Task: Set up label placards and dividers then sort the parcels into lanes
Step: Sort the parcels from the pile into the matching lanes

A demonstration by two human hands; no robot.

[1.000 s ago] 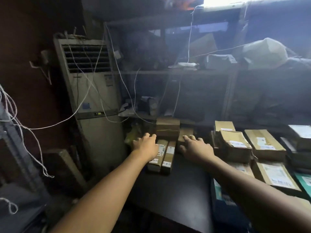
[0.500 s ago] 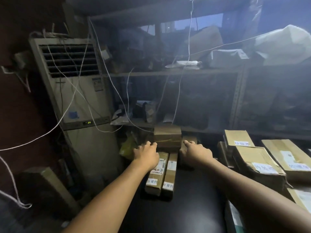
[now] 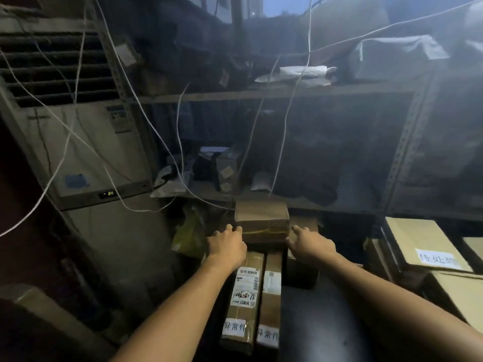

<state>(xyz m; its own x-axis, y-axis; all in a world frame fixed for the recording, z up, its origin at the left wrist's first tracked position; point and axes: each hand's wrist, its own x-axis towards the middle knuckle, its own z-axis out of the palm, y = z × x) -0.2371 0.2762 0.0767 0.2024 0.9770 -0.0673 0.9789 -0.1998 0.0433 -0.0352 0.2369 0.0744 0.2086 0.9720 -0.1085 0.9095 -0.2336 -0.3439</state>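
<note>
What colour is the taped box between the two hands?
Brown cardboard box, head view.

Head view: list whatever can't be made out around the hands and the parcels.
- Whether the left hand and right hand actually touch the brown box: head view, too dim.
- Far ends of the long parcels: covered by the left hand and the brown box.
- Shipping label print: too small and blurred.
- Shelf goods: lost in haze and shadow.
- Placard label: lower edge covered by the carton in front.

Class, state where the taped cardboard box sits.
Head view, centre: the taped cardboard box sits between left hand and right hand, behind two long parcels.
</note>
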